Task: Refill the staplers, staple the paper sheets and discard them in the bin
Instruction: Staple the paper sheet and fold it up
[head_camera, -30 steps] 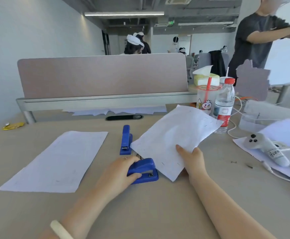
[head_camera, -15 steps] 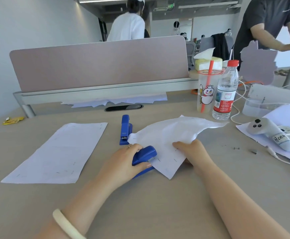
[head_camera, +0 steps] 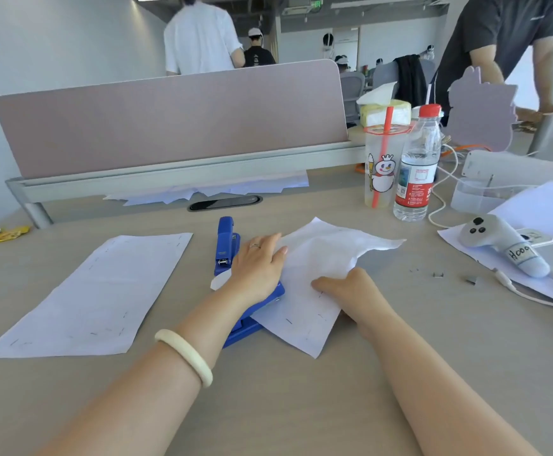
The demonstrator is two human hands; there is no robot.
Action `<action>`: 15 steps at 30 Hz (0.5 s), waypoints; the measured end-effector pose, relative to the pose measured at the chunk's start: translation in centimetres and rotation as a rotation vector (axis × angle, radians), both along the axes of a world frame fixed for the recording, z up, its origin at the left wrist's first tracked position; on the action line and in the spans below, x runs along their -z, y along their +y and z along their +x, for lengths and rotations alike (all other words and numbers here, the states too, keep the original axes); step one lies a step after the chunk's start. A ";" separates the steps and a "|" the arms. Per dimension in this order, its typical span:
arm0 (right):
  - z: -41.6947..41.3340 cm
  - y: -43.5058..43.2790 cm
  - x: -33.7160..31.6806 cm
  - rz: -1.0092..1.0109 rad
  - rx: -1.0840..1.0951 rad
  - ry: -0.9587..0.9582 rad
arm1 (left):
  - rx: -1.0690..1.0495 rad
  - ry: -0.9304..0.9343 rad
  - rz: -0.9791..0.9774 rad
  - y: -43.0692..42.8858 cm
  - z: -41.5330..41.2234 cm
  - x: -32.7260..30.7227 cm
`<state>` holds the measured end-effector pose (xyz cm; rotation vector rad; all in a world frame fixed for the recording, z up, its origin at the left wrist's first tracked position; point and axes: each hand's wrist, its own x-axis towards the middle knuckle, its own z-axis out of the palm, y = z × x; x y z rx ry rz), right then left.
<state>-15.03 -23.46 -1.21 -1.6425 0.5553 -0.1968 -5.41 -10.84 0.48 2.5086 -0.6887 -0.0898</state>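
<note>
My left hand (head_camera: pixel 258 268) presses palm-down on a blue stapler (head_camera: pixel 252 324), with straight fingers reaching over the left edge of the paper sheets (head_camera: pixel 317 255). The stapler's jaw sits over the lower left edge of those sheets, and several staples show in the paper. My right hand (head_camera: pixel 347 287) pinches the sheets at their right side, thumb on top, and the edge curls up beside it. A second blue stapler (head_camera: pixel 225 245) lies just beyond my left hand. Another stapled sheet (head_camera: pixel 97 291) lies flat at the left. No bin is in view.
A drink cup (head_camera: pixel 380 169) and a water bottle (head_camera: pixel 416 166) stand at the back right. A grey controller (head_camera: pixel 499 245) lies on papers at the right, with loose staples (head_camera: pixel 438 274) nearby. The desk divider (head_camera: pixel 169 120) closes the back. Two people stand behind it.
My left hand went from gripping the stapler to pressing flat on top of it. The sheets came down from a raised tilt onto the table. My view moved closer.
</note>
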 end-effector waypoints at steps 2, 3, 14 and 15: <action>-0.1 0.0 -0.1 0.007 -0.008 -0.005 | -0.006 0.002 0.088 -0.1 0.1 0.2; -0.1 0.0 -0.2 0.010 -0.010 -0.009 | -0.003 0.004 0.141 -0.2 0.1 0.4; 0.7 -0.5 0.0 0.174 0.104 -0.046 | 0.017 0.027 0.373 -0.8 0.1 0.7; 0.9 -0.6 0.1 0.197 0.117 -0.045 | 0.020 0.006 0.392 -0.9 0.1 0.9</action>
